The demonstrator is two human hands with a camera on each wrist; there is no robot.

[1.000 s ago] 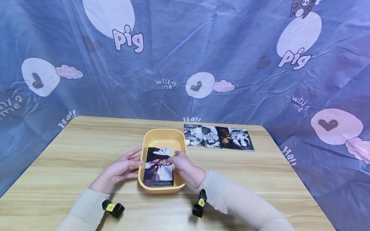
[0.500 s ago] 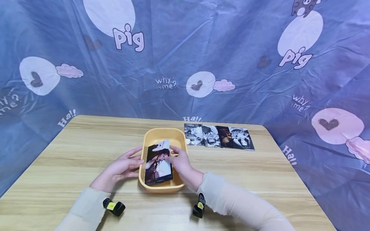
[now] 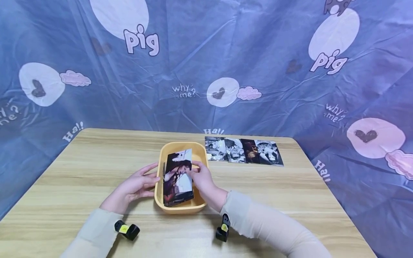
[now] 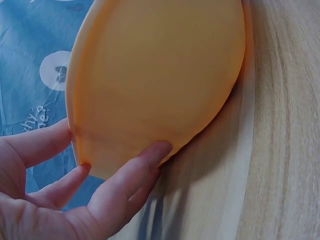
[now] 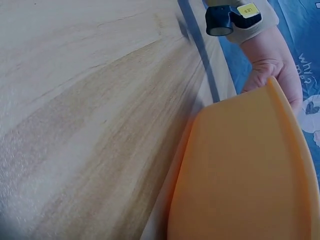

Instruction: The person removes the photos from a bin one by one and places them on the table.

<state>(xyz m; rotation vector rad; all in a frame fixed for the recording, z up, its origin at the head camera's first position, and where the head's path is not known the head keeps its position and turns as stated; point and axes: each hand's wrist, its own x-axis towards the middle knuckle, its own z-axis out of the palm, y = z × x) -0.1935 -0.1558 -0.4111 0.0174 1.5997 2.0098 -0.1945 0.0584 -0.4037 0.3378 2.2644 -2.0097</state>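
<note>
In the head view a yellow plastic tray (image 3: 183,211) sits on the table, with a photo print (image 3: 178,179) tilted inside it. My right hand (image 3: 206,181) reaches over the tray's right rim and pinches the print at its right edge, thumb on its face. Dark edges show beneath the print, so other prints may lie under it; how many I cannot tell. My left hand (image 3: 137,186) touches the tray's left side from outside. Up close in the left wrist view, the left hand's fingers (image 4: 132,175) rest against the outer wall. The right wrist view leaves the right hand's fingers out of sight.
Several mostly black-and-white prints (image 3: 237,151) lie overlapping in a row behind the tray, to its right. A wooden table (image 3: 106,157) carries everything, and a blue printed curtain (image 3: 193,64) hangs behind it. Each wrist wears a small black camera (image 3: 130,232).
The right hand has raised the print from lying flat, so its right edge is tilted up and its top sits farther back. The left hand stays at the tray's side.
</note>
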